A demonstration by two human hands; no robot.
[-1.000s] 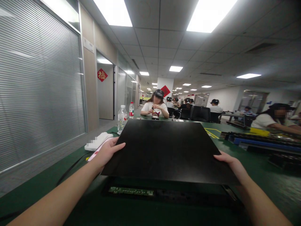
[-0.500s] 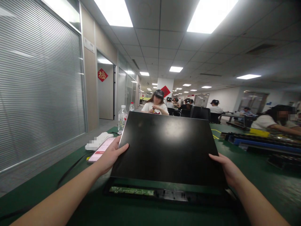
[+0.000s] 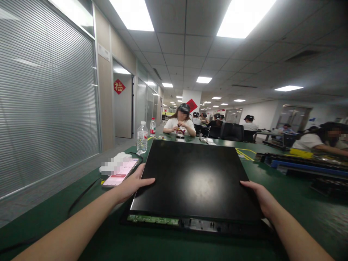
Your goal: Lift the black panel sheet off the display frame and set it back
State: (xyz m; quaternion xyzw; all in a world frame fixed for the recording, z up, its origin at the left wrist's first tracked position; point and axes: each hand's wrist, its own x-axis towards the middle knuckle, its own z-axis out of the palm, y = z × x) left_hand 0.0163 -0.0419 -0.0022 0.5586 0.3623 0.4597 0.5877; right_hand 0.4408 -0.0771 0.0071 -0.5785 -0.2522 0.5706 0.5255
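Between my hands is a black flat display panel (image 3: 187,177), its dark face up and tilted, with a ceiling light reflected in it. My left hand (image 3: 134,184) is closed on its left edge, thumb on top. On the right edge my right hand (image 3: 261,195) grips the same way; the fingers of both hands are hidden beneath. Under the panel's near edge shows a black frame (image 3: 233,229) lying on the table, with a green circuit board (image 3: 153,220) in it. Whether the panel touches the frame I cannot tell.
A phone (image 3: 121,173) with a lit screen lies left on the green table (image 3: 89,217). Beyond it stand a clear water bottle (image 3: 142,137) and a red-capped bottle (image 3: 152,127). A person (image 3: 179,123) sits opposite. At right are stacked dark strips (image 3: 299,165).
The panel has come down and lies flatter, its near edge closer to the circuit board. Both hands have lowered slightly with it. More of the far table shows.
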